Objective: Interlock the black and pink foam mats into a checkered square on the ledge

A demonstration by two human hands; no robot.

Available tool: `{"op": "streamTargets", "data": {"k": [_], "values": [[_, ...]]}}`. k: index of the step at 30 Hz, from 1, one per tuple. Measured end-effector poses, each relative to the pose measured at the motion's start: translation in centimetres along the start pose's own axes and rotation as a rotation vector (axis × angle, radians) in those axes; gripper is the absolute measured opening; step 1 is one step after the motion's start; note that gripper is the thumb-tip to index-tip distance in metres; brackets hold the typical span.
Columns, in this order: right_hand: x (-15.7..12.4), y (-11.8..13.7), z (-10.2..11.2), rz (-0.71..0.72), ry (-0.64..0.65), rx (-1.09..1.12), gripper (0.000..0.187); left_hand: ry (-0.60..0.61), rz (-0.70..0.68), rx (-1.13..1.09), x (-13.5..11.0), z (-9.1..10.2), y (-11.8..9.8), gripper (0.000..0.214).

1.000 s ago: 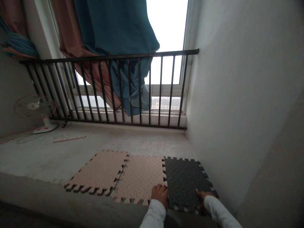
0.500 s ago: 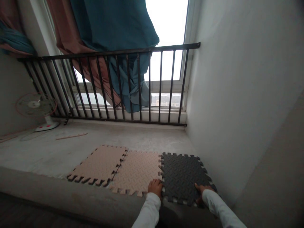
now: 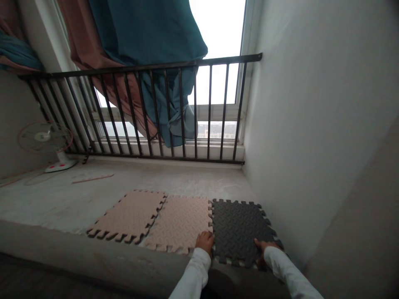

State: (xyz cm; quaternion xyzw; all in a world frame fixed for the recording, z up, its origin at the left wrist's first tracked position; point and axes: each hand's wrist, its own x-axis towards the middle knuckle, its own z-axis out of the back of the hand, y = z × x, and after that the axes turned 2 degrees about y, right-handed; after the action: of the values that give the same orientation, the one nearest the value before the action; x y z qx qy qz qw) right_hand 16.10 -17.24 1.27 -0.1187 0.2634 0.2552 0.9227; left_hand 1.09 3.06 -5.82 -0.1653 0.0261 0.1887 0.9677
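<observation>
A black foam mat tile [image 3: 240, 228] with a ridged top and puzzle-cut edges lies at the right end of a row. Along its left edge it meets a middle beige foam mat tile [image 3: 183, 220]. Another beige foam mat tile [image 3: 131, 214] lies further left, its notched edge close against the middle one. My left hand [image 3: 204, 241], fingers bent and close together, grips the front right corner of the middle beige tile beside the seam. At the front right of the black tile, my right hand [image 3: 263, 251] pinches its edge, thumb on top; the other fingers are partly hidden.
The tiles lie on a raised concrete ledge [image 3: 46, 203] with a front drop. A wall [image 3: 296, 145] rises on the right. Behind stand a dark metal railing [image 3: 168, 155], curtains [image 3: 149, 33] and a window. A fan [image 3: 46, 141] and a thin stick [image 3: 93, 178] are at left.
My left hand has shifted slightly up and right along the seam. The right hand keeps its hold on the black tile. The view has moved a little.
</observation>
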Motion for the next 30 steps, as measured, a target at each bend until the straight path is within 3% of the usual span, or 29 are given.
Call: {"op": "streamTargets", "data": {"k": [9,18,30], "values": [[-0.4,0.1,0.2,-0.004,-0.006,0.007,0.092,0.074,0.000,0.010,-1.6,1.6,-2.3,0.034],[-0.2,-0.1,0.1,-0.011,0.028,0.013,0.094,0.110,0.016,0.102,-1.8,3.0,-2.3,0.032],[-0.1,0.0,0.1,-0.017,0.007,0.025,0.093,0.011,-0.004,0.091,-1.2,0.8,-1.3,0.030]]}}
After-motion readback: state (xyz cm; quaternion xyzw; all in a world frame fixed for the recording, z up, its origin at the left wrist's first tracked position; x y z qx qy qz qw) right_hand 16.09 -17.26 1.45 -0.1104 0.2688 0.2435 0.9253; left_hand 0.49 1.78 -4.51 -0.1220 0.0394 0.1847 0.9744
